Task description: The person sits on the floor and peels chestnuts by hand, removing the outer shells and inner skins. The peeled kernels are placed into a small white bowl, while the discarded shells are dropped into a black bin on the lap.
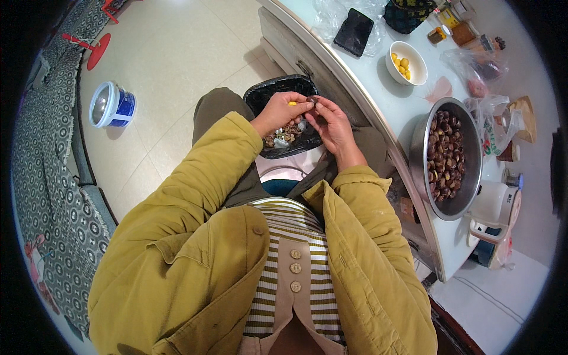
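Note:
My left hand (pixel 280 112) and my right hand (pixel 332 126) meet above a black-lined waste bin (pixel 267 85) between my knees. Fingertips of both hands are on a dark brown chestnut (pixel 312 100). A yellow piece, seemingly a peeled chestnut (pixel 292 104), shows between the fingers of my left hand. Shell scraps (pixel 288 134) and white crumpled paper lie in the bin. On the counter at the right, a large steel bowl (pixel 417 153) holds many brown chestnuts (pixel 445 155). Farther forward, a white bowl (pixel 419 60) holds several yellow peeled chestnuts (pixel 403 66).
The counter edge (pixel 377 106) runs close along my right side. Beyond the bowls are a black plastic tray (pixel 354 32), jars (pixel 437 34), plastic bags (pixel 488 117) and a white appliance (pixel 491 199). A white-and-blue bucket (pixel 122 108) stands on the floor at the left, near a patterned cloth (pixel 40 155).

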`<control>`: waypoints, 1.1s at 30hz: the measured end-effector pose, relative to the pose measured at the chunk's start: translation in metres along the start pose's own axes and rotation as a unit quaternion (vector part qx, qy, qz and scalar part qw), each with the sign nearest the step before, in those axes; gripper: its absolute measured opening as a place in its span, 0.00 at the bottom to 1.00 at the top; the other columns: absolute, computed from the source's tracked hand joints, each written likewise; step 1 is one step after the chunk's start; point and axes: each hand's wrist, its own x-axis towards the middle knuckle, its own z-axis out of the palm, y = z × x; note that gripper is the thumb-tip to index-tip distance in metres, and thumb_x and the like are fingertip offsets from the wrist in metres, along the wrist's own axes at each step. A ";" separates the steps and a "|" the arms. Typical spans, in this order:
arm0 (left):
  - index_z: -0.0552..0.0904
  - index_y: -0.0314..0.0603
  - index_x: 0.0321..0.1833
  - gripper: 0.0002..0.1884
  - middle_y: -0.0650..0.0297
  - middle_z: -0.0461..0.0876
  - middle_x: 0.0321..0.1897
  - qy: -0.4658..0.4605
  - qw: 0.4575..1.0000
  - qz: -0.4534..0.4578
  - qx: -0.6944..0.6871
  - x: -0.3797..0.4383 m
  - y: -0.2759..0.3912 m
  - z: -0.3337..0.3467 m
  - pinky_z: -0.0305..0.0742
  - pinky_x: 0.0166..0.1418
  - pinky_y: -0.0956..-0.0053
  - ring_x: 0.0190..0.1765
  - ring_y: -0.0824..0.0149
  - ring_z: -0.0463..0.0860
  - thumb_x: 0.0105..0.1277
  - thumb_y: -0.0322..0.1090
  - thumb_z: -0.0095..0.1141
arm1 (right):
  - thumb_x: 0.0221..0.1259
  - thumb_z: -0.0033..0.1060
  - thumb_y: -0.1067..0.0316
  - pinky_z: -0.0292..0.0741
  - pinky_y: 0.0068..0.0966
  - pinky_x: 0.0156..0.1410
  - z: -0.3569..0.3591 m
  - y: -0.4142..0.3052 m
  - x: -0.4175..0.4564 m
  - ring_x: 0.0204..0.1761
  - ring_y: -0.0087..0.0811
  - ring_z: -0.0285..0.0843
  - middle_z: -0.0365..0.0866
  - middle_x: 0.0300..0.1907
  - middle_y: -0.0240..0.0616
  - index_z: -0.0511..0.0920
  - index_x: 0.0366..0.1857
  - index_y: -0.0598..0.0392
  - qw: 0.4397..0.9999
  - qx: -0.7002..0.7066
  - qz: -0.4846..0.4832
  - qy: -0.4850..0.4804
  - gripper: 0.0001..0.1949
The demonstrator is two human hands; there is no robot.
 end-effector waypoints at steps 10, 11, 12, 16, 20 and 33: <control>0.80 0.35 0.43 0.10 0.68 0.79 0.26 -0.034 0.996 -0.036 -0.072 -0.002 0.000 -0.003 0.63 0.23 0.88 0.22 0.81 0.73 0.64 0.34 0.58 | 0.66 0.53 0.68 0.75 0.15 0.34 -0.008 0.003 0.004 0.32 0.18 0.73 0.79 0.36 0.30 0.77 0.47 0.56 0.999 -0.028 0.003 0.024 0.09; 0.80 0.35 0.43 0.10 0.68 0.79 0.26 -0.032 0.996 -0.042 -0.071 -0.002 -0.001 -0.003 0.63 0.23 0.88 0.22 0.81 0.73 0.64 0.33 0.57 | 0.66 0.53 0.68 0.75 0.15 0.34 -0.007 0.002 0.004 0.31 0.18 0.73 0.79 0.35 0.31 0.76 0.47 0.55 0.999 -0.024 0.009 0.025 0.09; 0.80 0.35 0.42 0.09 0.68 0.79 0.26 -0.031 0.996 -0.043 -0.076 -0.002 -0.002 -0.003 0.63 0.22 0.88 0.22 0.80 0.73 0.63 0.33 0.57 | 0.66 0.52 0.68 0.75 0.15 0.34 -0.007 0.002 0.004 0.31 0.18 0.73 0.79 0.35 0.30 0.76 0.47 0.55 0.999 -0.029 0.008 0.023 0.09; 0.79 0.36 0.40 0.09 0.67 0.79 0.26 -0.023 0.995 -0.045 -0.091 0.000 -0.005 -0.002 0.63 0.22 0.87 0.22 0.80 0.74 0.64 0.34 0.56 | 0.68 0.50 0.66 0.74 0.15 0.33 -0.004 0.003 0.001 0.31 0.19 0.73 0.78 0.34 0.29 0.76 0.48 0.55 0.998 -0.055 -0.003 0.020 0.10; 0.77 0.36 0.38 0.08 0.67 0.78 0.25 -0.010 0.994 -0.051 -0.094 -0.001 -0.005 -0.001 0.63 0.21 0.87 0.21 0.80 0.73 0.64 0.34 0.56 | 0.69 0.48 0.64 0.72 0.15 0.32 -0.002 0.007 0.003 0.28 0.19 0.71 0.76 0.32 0.29 0.76 0.51 0.56 0.990 -0.133 -0.026 0.027 0.12; 0.75 0.40 0.31 0.05 0.69 0.74 0.20 0.006 0.987 -0.056 -0.147 -0.001 -0.006 0.000 0.61 0.18 0.87 0.19 0.80 0.71 0.63 0.32 0.52 | 0.67 0.52 0.65 0.67 0.14 0.27 0.000 0.022 0.007 0.24 0.15 0.68 0.76 0.28 0.27 0.77 0.49 0.59 0.933 -0.328 -0.149 0.026 0.12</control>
